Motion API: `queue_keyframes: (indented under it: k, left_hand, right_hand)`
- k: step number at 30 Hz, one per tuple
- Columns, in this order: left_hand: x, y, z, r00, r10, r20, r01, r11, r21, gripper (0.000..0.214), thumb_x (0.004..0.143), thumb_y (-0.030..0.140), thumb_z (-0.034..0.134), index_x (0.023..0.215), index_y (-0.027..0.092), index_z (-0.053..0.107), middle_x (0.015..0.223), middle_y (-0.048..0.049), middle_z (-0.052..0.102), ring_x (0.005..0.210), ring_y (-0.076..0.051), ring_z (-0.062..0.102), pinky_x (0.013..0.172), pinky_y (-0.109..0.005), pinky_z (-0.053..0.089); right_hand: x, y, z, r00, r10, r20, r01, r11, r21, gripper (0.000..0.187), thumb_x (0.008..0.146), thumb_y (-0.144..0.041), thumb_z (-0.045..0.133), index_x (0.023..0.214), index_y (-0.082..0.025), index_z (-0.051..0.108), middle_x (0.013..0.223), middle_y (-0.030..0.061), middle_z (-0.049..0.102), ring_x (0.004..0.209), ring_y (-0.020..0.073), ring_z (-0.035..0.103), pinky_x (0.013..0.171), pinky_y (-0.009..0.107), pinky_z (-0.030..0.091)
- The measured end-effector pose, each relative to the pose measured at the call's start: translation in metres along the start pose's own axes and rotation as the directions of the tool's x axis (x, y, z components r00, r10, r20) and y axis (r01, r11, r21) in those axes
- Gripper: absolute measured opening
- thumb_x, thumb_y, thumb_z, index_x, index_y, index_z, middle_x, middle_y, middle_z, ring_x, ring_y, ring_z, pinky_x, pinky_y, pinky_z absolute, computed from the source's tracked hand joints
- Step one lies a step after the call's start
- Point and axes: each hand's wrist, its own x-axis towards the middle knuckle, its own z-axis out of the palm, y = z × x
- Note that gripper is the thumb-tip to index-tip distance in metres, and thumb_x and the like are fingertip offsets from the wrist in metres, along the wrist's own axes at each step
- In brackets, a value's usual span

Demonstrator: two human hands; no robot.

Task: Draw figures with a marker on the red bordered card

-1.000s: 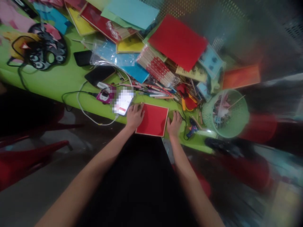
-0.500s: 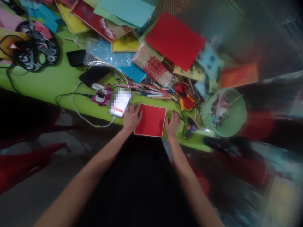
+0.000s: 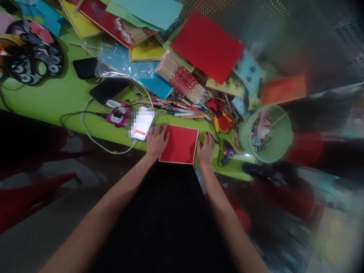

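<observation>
A small red square of paper lies at the near edge of a green table. My left hand rests flat on the square's left edge, fingers stretched out. My right hand lies on the table just right of the square, fingers spread and touching its right edge. A lit phone sits immediately left of my left hand.
Stacks of coloured paper and card crowd the back of the table, with pens and sticks just behind the red square. A green mesh basket stands at the right, a glue gun beside it. Cables trail off the left edge.
The view has drifted a little, so everything sits slightly lower-left in frame. Both hands stay at the sides of the red square in the same pose.
</observation>
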Motion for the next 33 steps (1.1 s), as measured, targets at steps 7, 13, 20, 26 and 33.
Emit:
queue_keyframes:
  k: [7, 13, 20, 26, 33]
  left_hand:
    - [-0.0007, 0.0001, -0.0019, 1.0, 0.011, 0.006, -0.011, 1.0, 0.019, 0.053, 0.109, 0.041, 0.039, 0.156, 0.026, 0.058, 0.144, -0.0185, 0.061, 0.129, -0.038, 0.053, 0.11, -0.054, 0.042]
    - [0.0, 0.001, -0.0012, 1.0, 0.014, 0.013, -0.014, 0.999, 0.042, 0.052, 0.109, 0.041, 0.038, 0.155, 0.026, 0.06, 0.143, -0.0179, 0.061, 0.129, -0.038, 0.053, 0.11, -0.054, 0.042]
    - [-0.0011, 0.0018, -0.0026, 1.0, 0.014, 0.016, -0.014, 0.999, 0.045, 0.053, 0.109, 0.042, 0.04, 0.156, 0.025, 0.058, 0.146, -0.0176, 0.06, 0.131, -0.038, 0.053, 0.111, -0.053, 0.042]
    - [-0.0007, 0.0027, -0.005, 1.0, 0.005, 0.02, -0.005, 0.999, 0.037, 0.055, 0.109, 0.044, 0.037, 0.156, 0.023, 0.057, 0.145, -0.0187, 0.061, 0.13, -0.039, 0.054, 0.111, -0.055, 0.043]
    - [-0.0006, 0.0023, -0.0029, 1.0, 0.009, 0.017, -0.01, 0.999, 0.036, 0.055, 0.108, 0.043, 0.04, 0.156, 0.022, 0.057, 0.147, -0.0185, 0.061, 0.132, -0.039, 0.053, 0.113, -0.055, 0.042]
  right_hand:
    - [-0.0006, -0.0009, -0.0013, 1.0, 0.0, 0.002, 0.0, 1.0, 0.003, 0.059, 0.106, -0.043, 0.042, 0.157, -0.014, 0.049, 0.166, 0.0215, 0.048, 0.155, 0.031, 0.041, 0.126, 0.054, 0.034]
    - [-0.0001, -0.0007, -0.0012, 1.0, 0.005, 0.01, -0.005, 1.0, -0.012, 0.06, 0.106, -0.044, 0.04, 0.158, -0.013, 0.049, 0.167, 0.0207, 0.048, 0.156, 0.031, 0.04, 0.127, 0.053, 0.033]
    - [-0.0002, 0.0008, 0.0015, 1.0, -0.01, -0.022, 0.01, 1.0, -0.017, 0.06, 0.107, -0.045, 0.039, 0.158, -0.015, 0.048, 0.166, 0.0212, 0.049, 0.154, 0.0322, 0.042, 0.125, 0.056, 0.035]
    - [0.0, 0.0021, 0.0026, 0.999, -0.027, -0.043, 0.025, 0.999, -0.046, 0.06, 0.107, -0.045, 0.04, 0.156, -0.013, 0.051, 0.165, 0.0195, 0.051, 0.152, 0.0324, 0.046, 0.124, 0.054, 0.037]
    - [0.0003, 0.0015, 0.0016, 0.999, -0.018, -0.048, 0.017, 1.0, -0.024, 0.06, 0.107, -0.046, 0.04, 0.155, -0.013, 0.053, 0.164, 0.0198, 0.052, 0.151, 0.033, 0.047, 0.125, 0.054, 0.037]
